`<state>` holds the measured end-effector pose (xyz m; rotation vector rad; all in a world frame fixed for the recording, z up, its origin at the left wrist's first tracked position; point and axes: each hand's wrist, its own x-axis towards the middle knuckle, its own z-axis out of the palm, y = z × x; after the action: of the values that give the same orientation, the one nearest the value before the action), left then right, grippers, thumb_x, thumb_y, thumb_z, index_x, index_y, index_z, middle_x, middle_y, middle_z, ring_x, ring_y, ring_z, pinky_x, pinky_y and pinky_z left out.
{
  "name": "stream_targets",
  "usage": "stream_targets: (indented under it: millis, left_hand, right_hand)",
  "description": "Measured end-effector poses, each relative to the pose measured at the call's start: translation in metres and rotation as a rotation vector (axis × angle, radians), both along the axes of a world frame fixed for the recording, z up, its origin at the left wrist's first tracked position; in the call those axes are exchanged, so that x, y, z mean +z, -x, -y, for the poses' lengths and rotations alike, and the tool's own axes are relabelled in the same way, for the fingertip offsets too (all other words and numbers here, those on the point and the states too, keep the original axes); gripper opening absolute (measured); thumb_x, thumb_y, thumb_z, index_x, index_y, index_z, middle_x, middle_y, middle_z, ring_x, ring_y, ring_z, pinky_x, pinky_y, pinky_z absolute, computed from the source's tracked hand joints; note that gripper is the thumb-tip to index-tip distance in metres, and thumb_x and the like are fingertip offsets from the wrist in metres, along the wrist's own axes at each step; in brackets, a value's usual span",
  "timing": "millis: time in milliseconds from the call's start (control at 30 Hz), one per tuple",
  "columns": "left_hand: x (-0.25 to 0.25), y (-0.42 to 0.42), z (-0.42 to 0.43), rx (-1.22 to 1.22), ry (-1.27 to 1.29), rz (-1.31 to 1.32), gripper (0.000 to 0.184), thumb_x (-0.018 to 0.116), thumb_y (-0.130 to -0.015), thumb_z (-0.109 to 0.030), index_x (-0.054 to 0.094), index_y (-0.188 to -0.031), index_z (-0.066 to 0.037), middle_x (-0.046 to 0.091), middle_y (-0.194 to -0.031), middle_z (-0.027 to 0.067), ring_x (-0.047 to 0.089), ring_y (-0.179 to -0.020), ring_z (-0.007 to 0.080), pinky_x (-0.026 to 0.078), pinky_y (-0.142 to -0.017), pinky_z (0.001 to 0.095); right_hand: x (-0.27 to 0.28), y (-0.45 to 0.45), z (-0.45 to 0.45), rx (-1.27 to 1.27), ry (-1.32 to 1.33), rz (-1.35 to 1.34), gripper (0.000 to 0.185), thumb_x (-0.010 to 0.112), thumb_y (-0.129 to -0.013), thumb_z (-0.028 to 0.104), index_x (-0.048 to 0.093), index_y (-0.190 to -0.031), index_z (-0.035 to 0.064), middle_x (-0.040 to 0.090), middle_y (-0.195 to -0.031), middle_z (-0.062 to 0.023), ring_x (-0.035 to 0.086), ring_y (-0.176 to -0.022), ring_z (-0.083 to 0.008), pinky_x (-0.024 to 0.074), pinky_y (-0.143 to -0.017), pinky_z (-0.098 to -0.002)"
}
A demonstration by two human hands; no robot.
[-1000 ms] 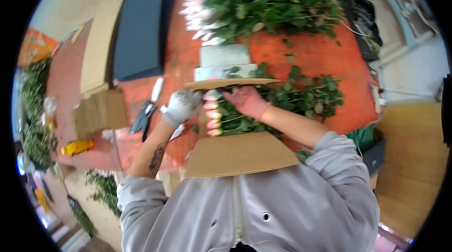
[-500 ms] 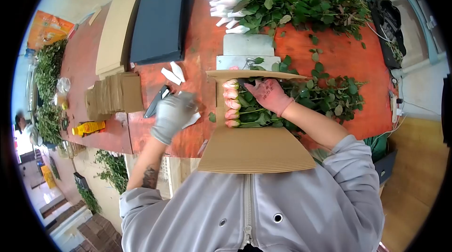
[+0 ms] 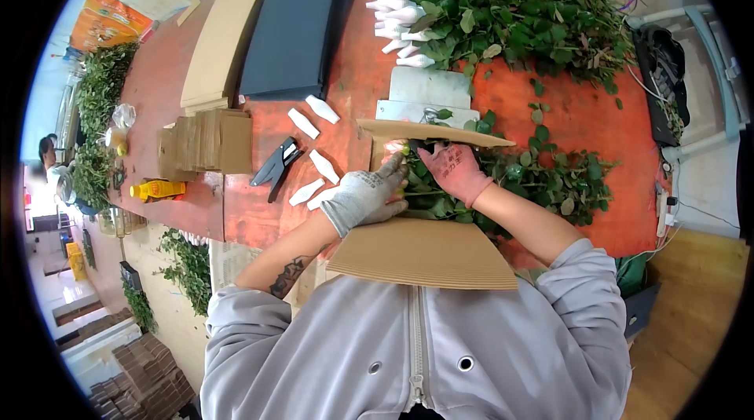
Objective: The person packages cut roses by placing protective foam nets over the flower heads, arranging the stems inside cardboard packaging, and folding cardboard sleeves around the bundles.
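Note:
A folded sheet of corrugated cardboard (image 3: 424,251) stands around a bunch of pink roses, with its near flap against the grey jacket. My left hand (image 3: 369,199), in a grey glove, lies over the rose heads (image 3: 397,148) with its fingers stretched out and hides most of them. Over the stems and leaves (image 3: 522,177) rests my right hand (image 3: 454,171) in a red glove, its fingers curled. A small dark piece (image 3: 422,144) shows at its fingertips, too unclear to name. Left of the cardboard lie a black stapler (image 3: 276,167) and several white sleeves (image 3: 303,122).
A large bunch of roses in white sleeves (image 3: 404,13) lies at the back. Dark sheets (image 3: 294,27), tan cardboard sheets (image 3: 224,35) and a stack of small cardboard pieces (image 3: 206,143) are at the left. A yellow bottle (image 3: 161,190) lies near the table edge. A metal plate (image 3: 428,98) sits behind the cardboard.
My left hand has moved right from beside the stapler onto the rose heads, uncovering the stapler and white sleeves. My right hand stays at the stems. The whole view has shifted slightly.

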<state>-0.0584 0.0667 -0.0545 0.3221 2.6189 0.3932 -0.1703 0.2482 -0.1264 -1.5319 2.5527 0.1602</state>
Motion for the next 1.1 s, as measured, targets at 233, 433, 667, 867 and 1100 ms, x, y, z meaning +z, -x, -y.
stream_targets:
  millis: [233, 433, 667, 867, 1100]
  left_hand:
    - [-0.005, -0.007, 0.015, 0.029, -0.166, -0.066, 0.071, 0.058, -0.082, -0.035, 0.032, -0.142, -0.007, 0.038, -0.141, 0.0185, 0.064, -0.085, 0.0341, 0.053, -0.072, 0.0406]
    - [0.053, -0.020, 0.142, 0.512, 0.039, -0.538, 0.022, 0.064, -0.077, -0.030, 0.068, -0.086, -0.011, 0.066, -0.083, 0.0083, 0.065, -0.078, 0.0250, 0.051, -0.067, 0.0362]
    - [0.000, 0.056, 0.392, 1.240, 0.285, -0.435, 0.081, 0.062, -0.071, -0.057, 0.047, -0.131, -0.004, 0.048, -0.131, 0.0220, 0.045, -0.123, 0.0343, 0.037, -0.102, 0.0409]
    - [-0.033, 0.091, 0.372, 1.138, 0.460, -0.193, 0.092, 0.064, -0.072, -0.057, 0.033, -0.139, -0.002, 0.031, -0.142, 0.0262, 0.038, -0.125, 0.0452, 0.033, -0.102, 0.0532]
    - [0.000, 0.098, 0.427, 0.807, 0.349, -0.261, 0.031, 0.056, -0.072, -0.023, 0.070, -0.097, -0.009, 0.067, -0.095, 0.0174, 0.065, -0.091, 0.0322, 0.051, -0.083, 0.0378]
  right_hand:
    - [0.072, -0.021, -0.026, 0.017, 0.449, -0.033, 0.039, 0.057, -0.079, 0.022, 0.057, -0.116, 0.0096, 0.061, -0.095, -0.0119, 0.060, -0.091, -0.0248, 0.0466, -0.070, -0.0348]
    - [0.117, -0.012, -0.052, -0.123, 0.573, 0.663, 0.047, 0.068, -0.070, 0.011, 0.058, -0.115, 0.0043, 0.058, -0.117, -0.0142, 0.055, -0.104, -0.0334, 0.0428, -0.093, -0.0401]
    - [0.115, -0.023, -0.069, -0.640, 0.642, 1.157, 0.049, 0.066, -0.069, 0.004, 0.055, -0.116, -0.0040, 0.061, -0.115, -0.0137, 0.058, -0.105, -0.0210, 0.0443, -0.093, -0.0307]
    - [0.087, -0.037, -0.092, -0.813, 0.561, 0.937, 0.049, 0.063, -0.074, -0.002, 0.049, -0.121, -0.0067, 0.063, -0.108, -0.0176, 0.060, -0.100, -0.0224, 0.0455, -0.090, -0.0312]
    - [0.096, -0.021, -0.093, -0.774, 0.448, 0.863, 0.051, 0.063, -0.073, -0.001, 0.049, -0.122, -0.0051, 0.062, -0.105, -0.0206, 0.060, -0.099, -0.0269, 0.0475, -0.087, -0.0335]
